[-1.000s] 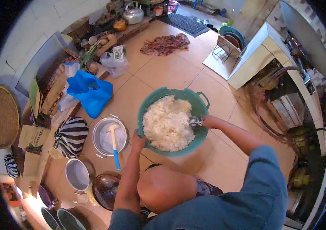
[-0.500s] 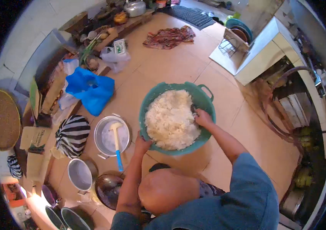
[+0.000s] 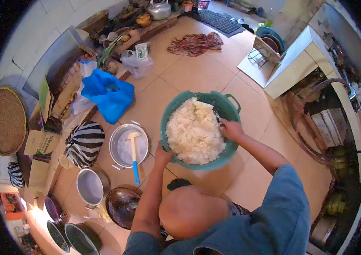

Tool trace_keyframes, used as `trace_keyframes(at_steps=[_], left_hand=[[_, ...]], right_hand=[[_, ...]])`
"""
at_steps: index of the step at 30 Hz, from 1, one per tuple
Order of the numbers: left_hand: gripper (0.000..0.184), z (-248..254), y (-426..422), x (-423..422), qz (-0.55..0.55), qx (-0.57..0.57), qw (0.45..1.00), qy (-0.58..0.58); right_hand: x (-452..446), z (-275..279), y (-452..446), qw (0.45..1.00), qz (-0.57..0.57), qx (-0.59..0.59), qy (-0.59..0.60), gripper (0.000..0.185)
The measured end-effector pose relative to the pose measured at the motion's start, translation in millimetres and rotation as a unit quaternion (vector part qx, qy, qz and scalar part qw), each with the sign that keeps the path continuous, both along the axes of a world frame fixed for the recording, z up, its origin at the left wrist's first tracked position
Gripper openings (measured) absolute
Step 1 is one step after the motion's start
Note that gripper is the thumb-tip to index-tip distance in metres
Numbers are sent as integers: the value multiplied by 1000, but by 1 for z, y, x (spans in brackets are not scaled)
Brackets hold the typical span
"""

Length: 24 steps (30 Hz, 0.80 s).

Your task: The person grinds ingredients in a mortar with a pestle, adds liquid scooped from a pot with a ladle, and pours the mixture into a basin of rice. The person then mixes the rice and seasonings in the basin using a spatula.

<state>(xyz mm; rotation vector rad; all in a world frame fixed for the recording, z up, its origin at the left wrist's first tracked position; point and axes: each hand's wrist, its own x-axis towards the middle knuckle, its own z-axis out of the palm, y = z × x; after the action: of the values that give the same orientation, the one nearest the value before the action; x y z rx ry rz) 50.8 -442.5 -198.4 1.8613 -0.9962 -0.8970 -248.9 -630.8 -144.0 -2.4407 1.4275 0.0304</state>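
A green plastic tub with handles stands in front of me, heaped with cooked white rice. My left hand is closed around the tub's near left rim. Inside the right side of the tub, my right hand is closed at the edge of the rice; something dark shows beside its fingers, too hidden to name. To the left of the tub sits an aluminium pot with some white contents. Across that pot lies a cream spatula with a blue handle.
Left of the pots are a striped cloth bundle and a blue plastic bag. Another metal pot and a dark wok-like pan stand near my left arm. A patterned cloth lies on the tiled floor ahead. Tiled shelving stands at right.
The view has shifted slightly, moving most things to the right in the picture. The rice has a changed shape, with a ridge at its far side. My left hand stays on the rim.
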Motion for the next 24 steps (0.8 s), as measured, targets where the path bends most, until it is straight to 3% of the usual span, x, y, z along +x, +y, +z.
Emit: trace_keyframes(at_steps=[4,8,12,18,21,24], left_hand=[[54,27,-3,-11,25,48,994,-93],[55,-3,-5,-5,14,30,996,-85],[56,20,-3,-8,16,70,992,-104],[57,12,-2,-7,19,79,990,-112],[59,5,-4,-4,19,74,993,-91],[60,-6,-1,-1,10,40,993,-112]], right_hand=[[5,31,11,995,64,-29,74,41],[11,45,25,974,147,-135,108,43],[29,49,50,946,199,-218,130,43],[28,70,88,953,212,-188,112,44],[18,98,108,942,241,-160,168,43],[-13,107,99,964,212,-112,116,30]])
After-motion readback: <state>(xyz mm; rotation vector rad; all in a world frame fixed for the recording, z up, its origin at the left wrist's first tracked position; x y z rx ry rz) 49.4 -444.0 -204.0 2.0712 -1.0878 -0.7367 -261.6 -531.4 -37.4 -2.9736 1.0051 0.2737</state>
